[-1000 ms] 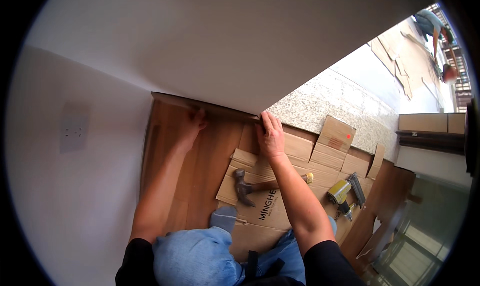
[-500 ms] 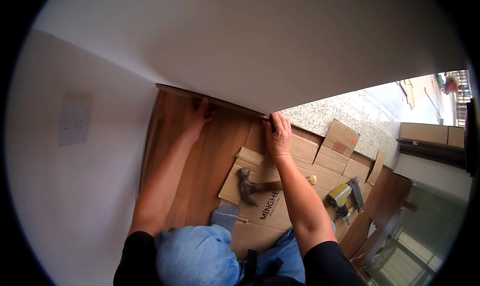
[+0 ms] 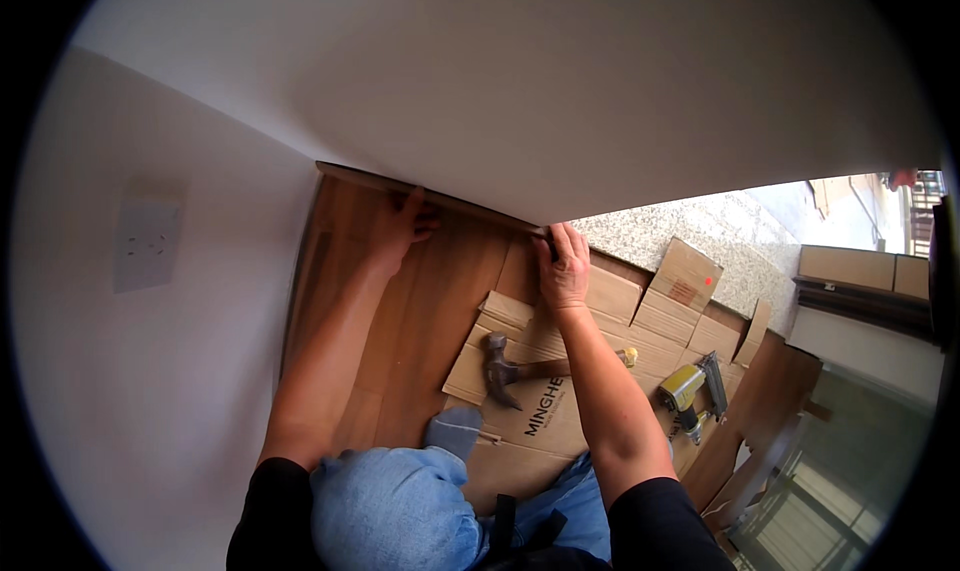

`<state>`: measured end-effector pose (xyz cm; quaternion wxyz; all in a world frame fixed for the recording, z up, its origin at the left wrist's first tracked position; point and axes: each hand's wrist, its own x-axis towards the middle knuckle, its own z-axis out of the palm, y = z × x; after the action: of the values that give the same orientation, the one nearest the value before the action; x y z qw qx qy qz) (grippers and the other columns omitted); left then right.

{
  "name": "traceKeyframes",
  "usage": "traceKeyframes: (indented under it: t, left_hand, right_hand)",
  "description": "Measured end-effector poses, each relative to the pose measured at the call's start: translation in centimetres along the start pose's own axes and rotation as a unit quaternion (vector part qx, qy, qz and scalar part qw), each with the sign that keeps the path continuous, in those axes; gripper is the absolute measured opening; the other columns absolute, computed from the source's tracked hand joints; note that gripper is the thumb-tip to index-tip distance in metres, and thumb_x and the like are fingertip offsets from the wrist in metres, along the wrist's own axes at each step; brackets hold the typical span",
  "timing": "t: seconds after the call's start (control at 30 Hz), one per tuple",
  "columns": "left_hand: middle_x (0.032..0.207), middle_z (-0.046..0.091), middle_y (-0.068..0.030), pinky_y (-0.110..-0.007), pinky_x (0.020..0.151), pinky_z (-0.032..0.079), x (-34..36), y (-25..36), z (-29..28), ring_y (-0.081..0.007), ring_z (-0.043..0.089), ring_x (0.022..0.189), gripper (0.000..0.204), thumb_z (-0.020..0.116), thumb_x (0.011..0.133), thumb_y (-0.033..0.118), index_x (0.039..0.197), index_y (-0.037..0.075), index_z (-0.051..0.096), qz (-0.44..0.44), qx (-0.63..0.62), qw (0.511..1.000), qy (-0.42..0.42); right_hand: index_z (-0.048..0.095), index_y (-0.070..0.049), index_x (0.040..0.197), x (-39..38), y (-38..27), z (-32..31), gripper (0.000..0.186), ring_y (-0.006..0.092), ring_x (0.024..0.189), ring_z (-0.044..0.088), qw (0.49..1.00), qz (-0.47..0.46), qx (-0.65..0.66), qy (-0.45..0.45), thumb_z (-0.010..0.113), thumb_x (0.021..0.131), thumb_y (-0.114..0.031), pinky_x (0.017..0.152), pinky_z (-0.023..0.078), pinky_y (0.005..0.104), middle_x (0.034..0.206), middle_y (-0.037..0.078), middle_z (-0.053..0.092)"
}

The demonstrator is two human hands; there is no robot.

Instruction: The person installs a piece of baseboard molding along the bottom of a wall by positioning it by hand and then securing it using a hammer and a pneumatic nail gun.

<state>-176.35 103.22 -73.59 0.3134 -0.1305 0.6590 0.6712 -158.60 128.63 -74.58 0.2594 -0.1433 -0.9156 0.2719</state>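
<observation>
A thin brown skirting board (image 3: 474, 213) stands along the foot of the white wall, from the inner corner to the wall's outer end. My left hand (image 3: 397, 229) is against its middle, one finger up at the top edge and the others bent in shadow. At the board's right end, my right hand (image 3: 566, 264) is closed around it beside the wall's outer corner. A claw hammer (image 3: 507, 371) lies on flattened cardboard (image 3: 540, 421), its handle partly behind my right forearm. Farther right on the cardboard rests a yellow-green nail gun (image 3: 683, 386).
Wood flooring (image 3: 420, 321) lies left of the cardboard. A wall socket (image 3: 150, 246) is on the left wall. Beyond the wall's end is a speckled stone floor (image 3: 640, 216). Boxes (image 3: 850, 264) and a glass panel (image 3: 830, 481) stand at right.
Both hands stay at the skirting board with almost the same hold. The view has shifted slightly, so the right hand and hammer appear a little farther right.
</observation>
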Motion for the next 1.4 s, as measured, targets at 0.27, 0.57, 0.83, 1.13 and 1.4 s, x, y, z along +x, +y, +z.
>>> traceKeyframes:
  t: [0.27,0.57,0.83,1.13,1.4]
  left_hand:
    - [0.107,0.072,-0.011,-0.035,0.072,0.061,0.8,-1.6,-0.6,-0.0201,0.075,0.087,0.052,0.072,0.103,0.045,0.131,0.005,0.052,0.025,-0.034,0.999,0.006]
    - [0.109,0.072,-0.0119,-0.037,0.077,0.062,0.4,-0.1,-0.2,-0.0218,0.076,0.092,0.05,0.067,0.107,0.039,0.141,0.009,0.046,0.027,-0.016,0.999,-0.003]
    - [0.117,0.073,-0.0133,-0.041,0.083,0.063,0.9,1.9,-4.7,-0.0252,0.075,0.099,0.054,0.051,0.112,0.052,0.145,0.01,0.046,-0.027,-0.048,0.997,0.058]
    - [0.109,0.067,-0.013,-0.038,0.076,0.064,0.4,4.8,-5.5,-0.0258,0.076,0.089,0.041,0.044,0.115,0.042,0.136,0.006,0.04,-0.009,0.026,0.995,0.099]
    - [0.117,0.067,-0.0144,-0.037,0.078,0.059,-0.4,6.7,-6.8,-0.0226,0.074,0.089,0.057,0.047,0.115,0.038,0.153,0.002,0.027,-0.009,0.028,0.997,0.068]
  right_hand:
    - [0.07,-0.009,0.133,0.2,-0.7,0.1,0.045,0.0386,0.112,0.066,1.0,-0.002,0.003,-0.004,0.078,0.089,-0.005,0.098,0.055,0.0475,0.13,0.014,0.071]
    - [0.071,-0.01,0.133,0.5,-0.5,0.0,0.045,0.0368,0.112,0.066,1.0,0.011,0.018,-0.002,0.08,0.089,-0.007,0.097,0.056,0.0453,0.129,0.013,0.071]
    - [0.072,-0.011,0.129,0.5,-0.6,0.2,0.041,0.0373,0.108,0.067,1.0,0.012,0.025,-0.004,0.079,0.089,-0.005,0.094,0.056,0.0452,0.127,0.012,0.072]
    - [0.072,-0.008,0.132,-0.5,-0.3,0.6,0.039,0.0386,0.117,0.065,1.0,0.017,0.009,-0.022,0.075,0.094,-0.004,0.102,0.052,0.0458,0.129,0.016,0.07]
    - [0.07,-0.01,0.136,-0.2,0.2,0.5,0.041,0.0383,0.119,0.065,0.999,0.027,0.0,-0.024,0.074,0.095,-0.005,0.103,0.053,0.0459,0.129,0.017,0.07]
